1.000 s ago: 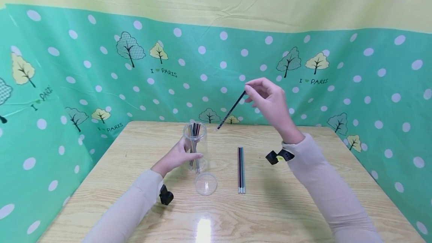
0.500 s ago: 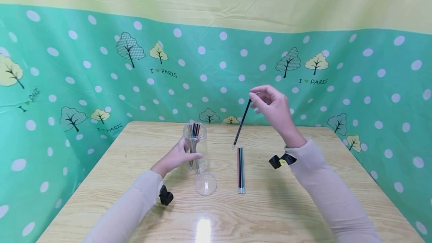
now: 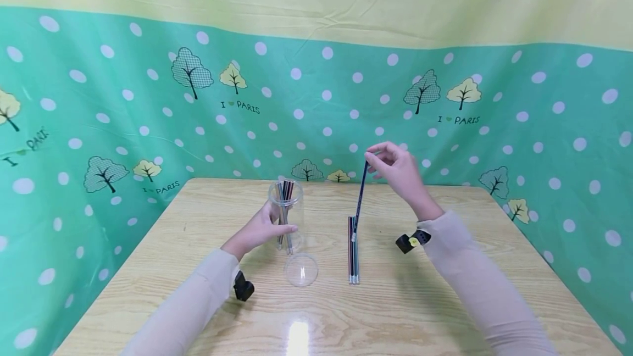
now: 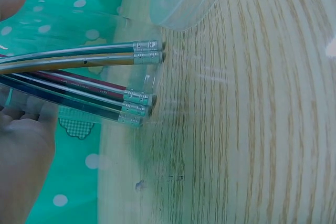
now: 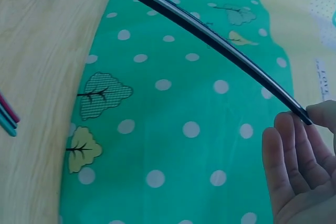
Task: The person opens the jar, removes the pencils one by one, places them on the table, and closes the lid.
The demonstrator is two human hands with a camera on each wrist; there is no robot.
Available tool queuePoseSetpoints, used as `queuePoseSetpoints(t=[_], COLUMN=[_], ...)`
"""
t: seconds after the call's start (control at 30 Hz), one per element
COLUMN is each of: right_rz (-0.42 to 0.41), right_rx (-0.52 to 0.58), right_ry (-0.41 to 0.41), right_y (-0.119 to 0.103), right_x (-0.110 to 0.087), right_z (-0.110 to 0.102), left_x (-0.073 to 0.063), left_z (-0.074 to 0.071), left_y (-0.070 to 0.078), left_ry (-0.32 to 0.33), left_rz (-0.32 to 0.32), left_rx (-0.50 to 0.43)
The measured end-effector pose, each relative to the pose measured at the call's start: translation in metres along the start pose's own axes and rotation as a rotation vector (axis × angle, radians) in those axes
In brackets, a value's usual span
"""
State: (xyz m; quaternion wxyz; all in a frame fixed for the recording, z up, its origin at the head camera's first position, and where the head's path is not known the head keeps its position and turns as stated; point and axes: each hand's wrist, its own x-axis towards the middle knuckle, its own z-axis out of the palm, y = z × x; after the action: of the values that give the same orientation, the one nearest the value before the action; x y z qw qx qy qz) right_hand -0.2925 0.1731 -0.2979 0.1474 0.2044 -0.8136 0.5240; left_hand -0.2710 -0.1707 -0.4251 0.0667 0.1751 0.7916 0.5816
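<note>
My left hand [image 3: 259, 229] grips a clear cylindrical jar [image 3: 295, 216] that stands upright on the table. Inside it several pencils [image 4: 105, 57] lean with their metal ferrule ends down, as the left wrist view shows. A dark pencil [image 3: 361, 196] hangs steeply from my right hand [image 3: 399, 174], pinched at its upper tip between thumb and fingers. Its lower end is over a row of pencils [image 3: 353, 257] lying on the table; whether it touches them I cannot tell. In the right wrist view the held pencil [image 5: 210, 35] slants across the picture.
A round clear lid [image 3: 301, 270] lies on the wooden table [image 3: 207, 301] in front of the jar. Behind the table hangs a green and yellow curtain [image 3: 321, 76] with dots and trees. Each wrist wears a small black camera [image 3: 243, 285].
My right hand has come down, and the pencil in it has swung from a slant toward the jar to nearly upright over the row. The left hand and jar stay put.
</note>
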Motion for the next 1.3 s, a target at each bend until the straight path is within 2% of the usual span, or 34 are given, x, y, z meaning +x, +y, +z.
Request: queuePoseSetpoints(t=[0.37,0.53,1.0,1.3], right_rz=[0.215,0.284,0.402,0.474], right_rx=[0.039,0.030,0.026,-0.079], right_ry=[-0.088,-0.118,-0.230,-0.286], right_y=[0.038,0.056,0.103,0.125], right_x=[0.002,0.000,-0.013,-0.026], right_z=[0.007,0.011,0.026,0.040], left_x=[0.000,-0.001,-0.001,0.001], left_z=[0.000,0.000,0.001,0.001], left_y=[0.001,0.002,0.003,0.000], left_ry=[0.006,0.005,-0.004,-0.004], left_rz=[-0.007,-0.011,-0.006,-0.005], left_rx=[0.004,0.001,-0.006,-0.007])
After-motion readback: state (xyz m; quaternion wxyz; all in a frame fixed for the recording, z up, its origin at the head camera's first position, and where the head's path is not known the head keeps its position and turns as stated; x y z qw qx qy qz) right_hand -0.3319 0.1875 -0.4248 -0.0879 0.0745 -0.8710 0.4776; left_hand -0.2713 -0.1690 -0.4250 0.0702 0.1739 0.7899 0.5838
